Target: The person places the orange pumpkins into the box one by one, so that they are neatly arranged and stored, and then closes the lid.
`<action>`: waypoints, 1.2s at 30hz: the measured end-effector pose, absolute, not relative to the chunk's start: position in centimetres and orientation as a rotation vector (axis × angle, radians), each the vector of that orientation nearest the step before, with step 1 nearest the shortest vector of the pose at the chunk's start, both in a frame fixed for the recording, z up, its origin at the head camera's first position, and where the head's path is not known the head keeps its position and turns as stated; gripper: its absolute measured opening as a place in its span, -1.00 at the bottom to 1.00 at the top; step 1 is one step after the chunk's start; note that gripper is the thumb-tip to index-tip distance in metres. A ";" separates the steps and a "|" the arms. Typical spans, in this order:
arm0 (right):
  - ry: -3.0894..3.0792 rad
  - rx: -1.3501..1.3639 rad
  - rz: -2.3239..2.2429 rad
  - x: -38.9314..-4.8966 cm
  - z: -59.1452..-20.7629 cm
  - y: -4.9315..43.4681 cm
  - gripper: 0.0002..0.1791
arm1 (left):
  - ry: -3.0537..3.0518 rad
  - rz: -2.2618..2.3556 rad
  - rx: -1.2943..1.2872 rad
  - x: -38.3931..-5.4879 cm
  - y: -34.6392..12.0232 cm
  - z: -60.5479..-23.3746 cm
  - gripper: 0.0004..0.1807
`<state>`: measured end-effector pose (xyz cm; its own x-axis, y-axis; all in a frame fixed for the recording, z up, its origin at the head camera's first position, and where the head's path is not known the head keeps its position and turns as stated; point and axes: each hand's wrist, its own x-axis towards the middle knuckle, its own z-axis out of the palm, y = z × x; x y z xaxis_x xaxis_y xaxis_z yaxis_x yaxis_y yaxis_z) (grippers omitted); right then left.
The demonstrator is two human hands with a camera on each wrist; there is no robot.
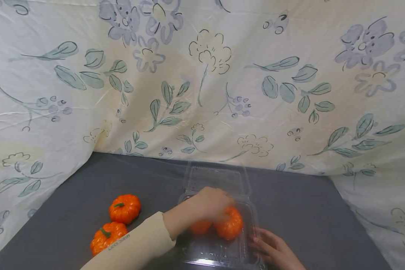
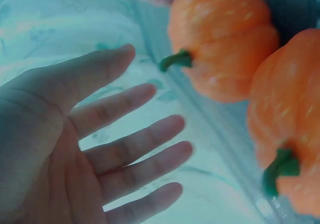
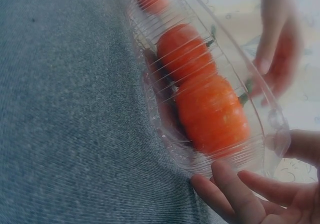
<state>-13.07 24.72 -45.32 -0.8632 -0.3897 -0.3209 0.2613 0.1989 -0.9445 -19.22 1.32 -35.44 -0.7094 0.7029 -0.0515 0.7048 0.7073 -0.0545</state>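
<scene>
A clear plastic clamshell container (image 1: 219, 249) stands with its lid (image 1: 216, 180) folded back. Inside lie two small orange pumpkins with green stems; the right one (image 1: 231, 225) is partly covered by my left hand (image 1: 212, 204) in the head view. That hand is above the pumpkins, blurred there. The left wrist view shows its fingers spread, with nothing held, beside the nearer pumpkin (image 2: 222, 44) and the other one (image 2: 295, 109). At the container's right side, my right hand (image 3: 265, 189) holds the wall, thumb at the rim and fingers outside.
Two more orange pumpkins sit on the grey tabletop (image 1: 300, 210) left of the container: a rear one (image 1: 125, 210) and a front one (image 1: 104, 236), partly behind my left sleeve (image 1: 138, 243). A floral curtain (image 1: 175, 93) hangs behind and along both sides.
</scene>
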 end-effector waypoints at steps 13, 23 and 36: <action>1.994 -0.077 -1.686 -13.2 -45.3 24.8 -0.27 | 2.814 -0.004 1.119 -18.8 0.1 -33.6 -0.71; 2.015 -0.057 -1.685 -13.1 -45.2 24.6 -0.25 | 2.805 0.092 1.070 -18.8 -1.8 -33.3 -0.67; 2.006 -0.049 -1.686 -13.1 -45.0 24.5 -0.26 | 2.809 0.276 0.960 -18.9 -6.2 -32.9 -0.77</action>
<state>-13.09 24.47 -45.04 -0.8671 -0.3467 -0.3578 0.2929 0.2263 -0.9290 -18.87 -6.15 -32.92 -0.7811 0.6177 -0.0912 0.5881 0.7769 0.2249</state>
